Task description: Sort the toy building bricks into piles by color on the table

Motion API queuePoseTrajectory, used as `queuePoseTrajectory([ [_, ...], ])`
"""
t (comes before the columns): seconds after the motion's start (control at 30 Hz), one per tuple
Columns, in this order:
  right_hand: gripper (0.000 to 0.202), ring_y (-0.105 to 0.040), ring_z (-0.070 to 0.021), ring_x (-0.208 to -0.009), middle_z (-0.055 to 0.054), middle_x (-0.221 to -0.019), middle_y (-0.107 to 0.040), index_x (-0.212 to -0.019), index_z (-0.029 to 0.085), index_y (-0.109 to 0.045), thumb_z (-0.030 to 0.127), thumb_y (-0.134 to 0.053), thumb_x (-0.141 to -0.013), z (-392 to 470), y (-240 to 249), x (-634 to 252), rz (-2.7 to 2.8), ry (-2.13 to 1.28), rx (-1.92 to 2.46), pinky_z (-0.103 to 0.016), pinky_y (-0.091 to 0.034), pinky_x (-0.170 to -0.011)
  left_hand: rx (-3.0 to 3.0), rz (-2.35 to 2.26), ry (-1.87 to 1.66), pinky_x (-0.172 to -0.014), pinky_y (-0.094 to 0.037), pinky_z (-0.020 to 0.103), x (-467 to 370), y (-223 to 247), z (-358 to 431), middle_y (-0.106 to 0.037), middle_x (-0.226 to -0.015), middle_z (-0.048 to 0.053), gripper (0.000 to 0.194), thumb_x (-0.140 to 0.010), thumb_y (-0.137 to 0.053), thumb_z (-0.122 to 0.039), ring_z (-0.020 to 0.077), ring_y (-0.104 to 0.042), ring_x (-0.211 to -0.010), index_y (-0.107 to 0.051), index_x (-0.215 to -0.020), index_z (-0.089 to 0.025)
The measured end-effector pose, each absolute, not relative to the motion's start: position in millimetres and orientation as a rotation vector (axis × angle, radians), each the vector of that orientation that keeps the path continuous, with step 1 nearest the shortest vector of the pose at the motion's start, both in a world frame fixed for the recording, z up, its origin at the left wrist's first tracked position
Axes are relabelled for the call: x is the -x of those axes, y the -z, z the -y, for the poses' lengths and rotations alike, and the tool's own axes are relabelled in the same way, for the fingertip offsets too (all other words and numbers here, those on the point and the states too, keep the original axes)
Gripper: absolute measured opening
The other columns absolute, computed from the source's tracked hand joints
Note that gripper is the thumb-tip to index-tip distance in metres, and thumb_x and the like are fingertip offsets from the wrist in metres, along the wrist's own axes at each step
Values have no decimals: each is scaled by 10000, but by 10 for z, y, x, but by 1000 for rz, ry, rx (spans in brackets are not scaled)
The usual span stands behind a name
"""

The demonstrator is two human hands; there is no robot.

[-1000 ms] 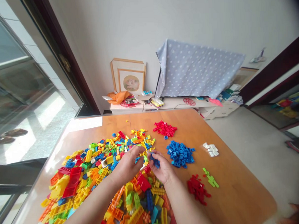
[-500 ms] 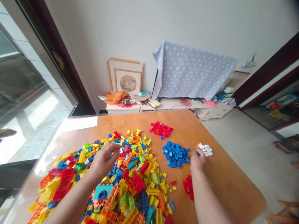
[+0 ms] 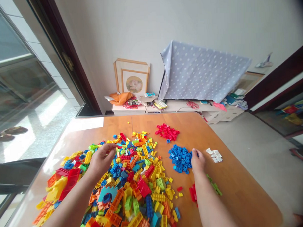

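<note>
My left hand (image 3: 103,157) hovers over the back-left part of a large mixed heap of toy building bricks (image 3: 134,193). Its thumb and fingers are pinched together; whether a small piece is between them I cannot make out. At the right edge of the blue brick pile (image 3: 180,159) is my right hand (image 3: 198,162), with curled fingers closed on a small blue brick that is mostly hidden. White bricks (image 3: 214,155) lie just right of that hand. Red bricks (image 3: 193,192) are partly covered by my right forearm, and green bricks (image 3: 214,184) show beyond it.
A pile of small red bricks (image 3: 167,131) sits toward the back of the wooden table (image 3: 238,190), a blue one at its front edge. White paper (image 3: 88,123) lies at the back left. Behind stands a low cabinet (image 3: 176,107) with a cloth-covered screen (image 3: 202,72).
My right hand has moved left from beside the white bricks to the edge of the blue pile. My left hand has drawn back slightly leftward. The whole view has shifted a little.
</note>
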State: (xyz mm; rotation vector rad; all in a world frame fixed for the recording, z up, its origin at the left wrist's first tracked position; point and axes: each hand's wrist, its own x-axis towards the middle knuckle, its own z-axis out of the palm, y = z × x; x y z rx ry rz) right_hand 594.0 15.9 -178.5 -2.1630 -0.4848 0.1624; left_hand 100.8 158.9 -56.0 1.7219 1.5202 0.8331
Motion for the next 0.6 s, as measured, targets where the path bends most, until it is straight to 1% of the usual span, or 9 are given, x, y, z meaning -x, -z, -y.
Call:
queuePoseTrajectory([
  [0.07,719,-640,-359,-1101,-198,-1181,-729,-1171,143,-730,718,-602,-759,-169,1765,-5938,528,-185,2177,-461,-462,-988,-1647,-1525,-863,-732,-565,328,-972,546,-1598,-752,-906,68,412,-837,-596,-527,220,-692,-798,-715,-1029,-182],
  [0.13,768,-629,-372,-1123,-205,-1204,-719,-1207,136,-718,737,-619,-739,-177,1760,-5941,558,-204,2198,-479,-449,-1005,-1585,-1528,-901,-733,-561,323,-922,535,-1614,-752,-925,73,416,-835,-604,-527,216,-690,-808,-709,-1028,-174],
  [0.27,763,-622,-376,-1146,-210,-1219,-713,-1239,142,-711,748,-480,-836,-171,1784,-5962,640,-230,2277,-490,-434,-1034,-1502,-1541,-964,-797,-550,324,-788,513,-1670,-755,-986,80,425,-825,-635,-524,225,-694,-891,-704,-1050,-170],
  [0.37,755,-602,-385,-1194,-218,-1284,-683,-1281,142,-695,716,-400,-889,-141,1804,-5982,689,-206,2318,-498,-408,-1069,-1475,-1600,-958,-805,-540,315,-685,480,-1704,-757,-965,71,421,-819,-640,-513,224,-691,-899,-709,-1056,-172],
  [0.47,742,-597,-392,-1213,-211,-1309,-673,-1325,158,-675,696,-383,-907,-108,1822,-6006,652,-156,2322,-504,-406,-1071,-1464,-1663,-941,-759,-531,299,-593,460,-1721,-757,-935,61,413,-825,-623,-507,216,-685,-870,-712,-1057,-177],
  [0.6,758,-611,-408,-1194,-221,-1249,-701,-1313,158,-690,717,-394,-896,-93,1879,-6052,597,-187,2322,-519,-422,-1050,-1463,-1727,-915,-742,-533,307,-486,525,-1740,-760,-915,52,414,-826,-611,-510,215,-687,-835,-715,-1060,-185],
])
